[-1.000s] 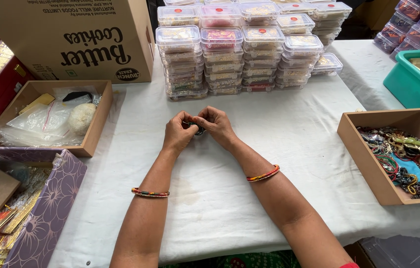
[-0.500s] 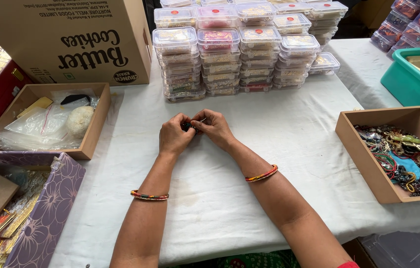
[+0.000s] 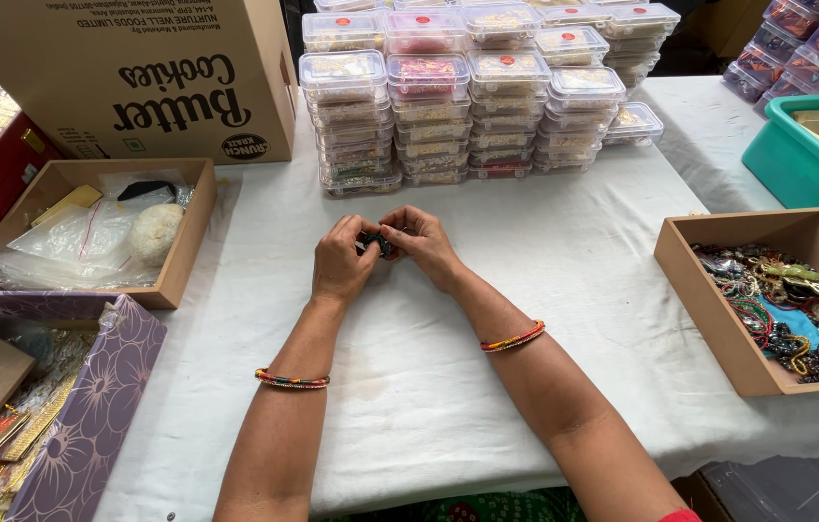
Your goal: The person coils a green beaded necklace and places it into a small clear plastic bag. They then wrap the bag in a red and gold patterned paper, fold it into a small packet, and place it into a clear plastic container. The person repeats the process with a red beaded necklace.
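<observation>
Left hand (image 3: 342,263) and right hand (image 3: 421,244) together over the middle of the white-clothed counter (image 3: 545,251), fingers (image 3: 363,232) of both closed narrowly on a small dark beaded piece (image 3: 377,243) pinched between them, just above the cloth. Striped bangles (image 3: 514,337) on each wrist. Stacks of clear lidded tubs (image 3: 448,97) just beyond the hands, open box of bags (image 3: 90,232) to the left, box of tangled beaded jewellery (image 3: 787,300) well apart on the right, cardboard carton (image 3: 139,68) at back left.
</observation>
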